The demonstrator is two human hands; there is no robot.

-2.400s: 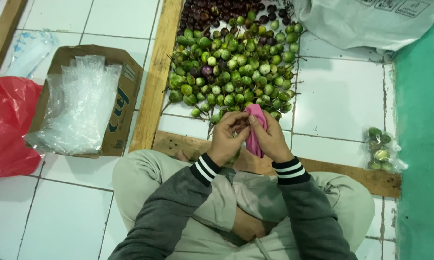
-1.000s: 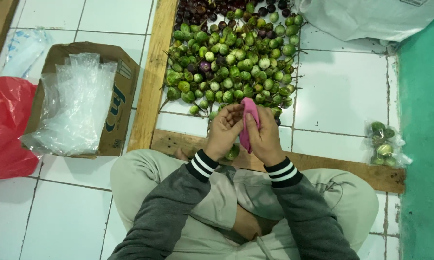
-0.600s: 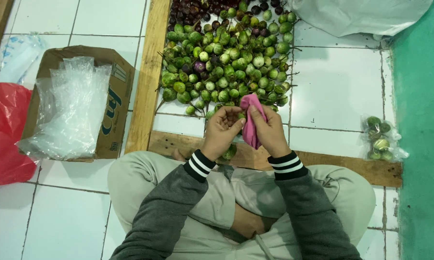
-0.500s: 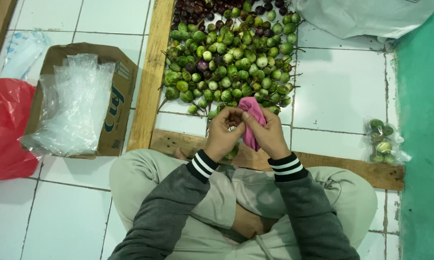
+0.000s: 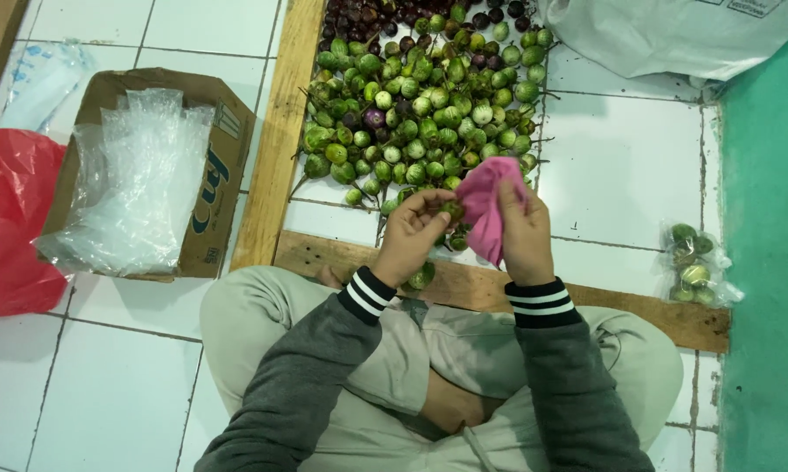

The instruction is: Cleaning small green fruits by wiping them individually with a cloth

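My left hand (image 5: 411, 234) pinches a small round green eggplant (image 5: 452, 210) at its fingertips. My right hand (image 5: 523, 229) grips a pink cloth (image 5: 488, 208) and presses it against that eggplant. Both hands hover over a wooden plank (image 5: 604, 299) just in front of my crossed legs. Beyond them lies a big pile of small green eggplants (image 5: 420, 114) on the white tiled floor, with dark purple ones (image 5: 385, 16) at the far end. A few green ones sit under my left wrist by the plank.
A long wooden plank (image 5: 280, 131) borders the pile on the left. A cardboard box (image 5: 215, 175) with clear plastic bags (image 5: 136, 188) lies at left, next to a red plastic bag (image 5: 9, 218). A filled clear bag of eggplants (image 5: 693, 262) rests at right; a white sack (image 5: 673, 35) lies top right.
My hands stay together at the plank, turning and rubbing the eggplant with the pink cloth; the cloth has shifted slightly in my right hand. The view has drifted a little.
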